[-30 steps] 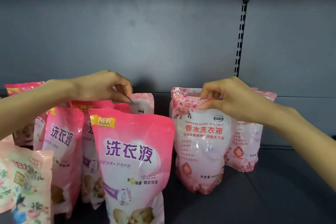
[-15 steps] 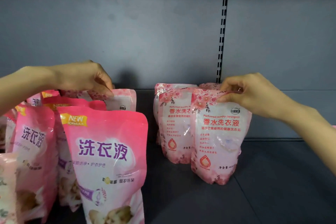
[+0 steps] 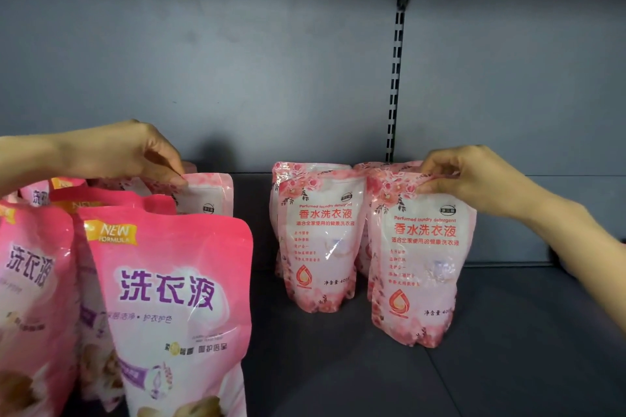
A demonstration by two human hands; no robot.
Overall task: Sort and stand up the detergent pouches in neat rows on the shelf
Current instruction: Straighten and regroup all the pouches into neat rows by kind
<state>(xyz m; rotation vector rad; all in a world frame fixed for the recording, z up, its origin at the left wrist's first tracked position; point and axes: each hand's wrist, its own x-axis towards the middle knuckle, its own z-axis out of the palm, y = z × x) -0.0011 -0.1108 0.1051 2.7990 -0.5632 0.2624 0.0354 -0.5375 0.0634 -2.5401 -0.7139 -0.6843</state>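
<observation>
Two pale floral pouches stand upright side by side on the dark shelf (image 3: 508, 349). My right hand (image 3: 474, 179) pinches the top edge of the right floral pouch (image 3: 420, 264). The middle floral pouch (image 3: 320, 240) stands free, with more of the same kind partly hidden behind both. My left hand (image 3: 135, 152) pinches the top of another floral pouch (image 3: 206, 195) at the back left. Large bright pink pouches fill the front left, the nearest one (image 3: 172, 308) upright with a yellow "NEW" label.
The grey back panel (image 3: 237, 61) rises behind the pouches, with a slotted upright rail (image 3: 394, 78) above the floral ones. A seam between shelf boards runs at the lower right. Bare dark shelf lies to the right of the floral pouches.
My right hand carried its floral pouch rightward and set it beside the other floral pouch. My left hand stays pinching the back-left pouch. The view shifted right.
</observation>
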